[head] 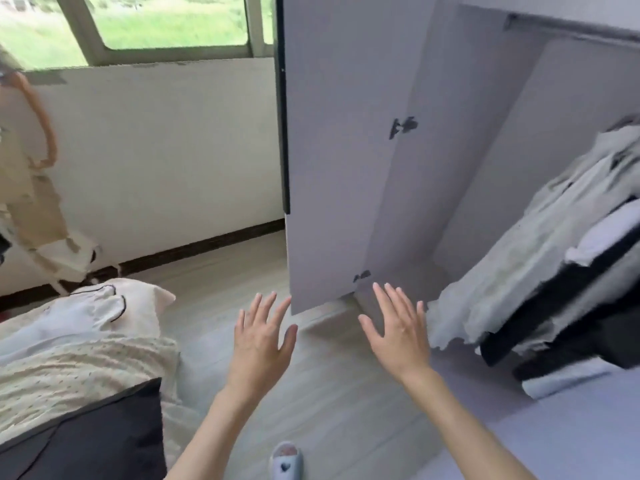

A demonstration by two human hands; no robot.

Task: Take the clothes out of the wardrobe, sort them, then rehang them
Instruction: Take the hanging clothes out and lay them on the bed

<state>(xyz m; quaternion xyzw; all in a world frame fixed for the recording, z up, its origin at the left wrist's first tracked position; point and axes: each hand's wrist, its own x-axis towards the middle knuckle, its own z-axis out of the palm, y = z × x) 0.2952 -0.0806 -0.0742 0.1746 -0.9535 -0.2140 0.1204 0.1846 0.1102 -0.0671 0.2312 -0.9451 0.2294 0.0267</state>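
My left hand (263, 337) and my right hand (398, 334) are held out in front of me, palms down and fingers spread, holding nothing. They hover over the floor before the open white wardrobe (467, 150). Its left door (339, 150) swings out toward me. A hanging rail (571, 29) runs across the wardrobe's top. At the right, several clothes (540, 271) in pale grey, black and white hang in a tilted bunch, to the right of my right hand.
A bed (79, 362) at the lower left carries a white garment with dark piping (79, 317), a dotted cream cover and a dark cushion (104, 441). A beige garment (27, 188) hangs at the far left by the window. My slippered foot (285, 460) stands on the pale floor.
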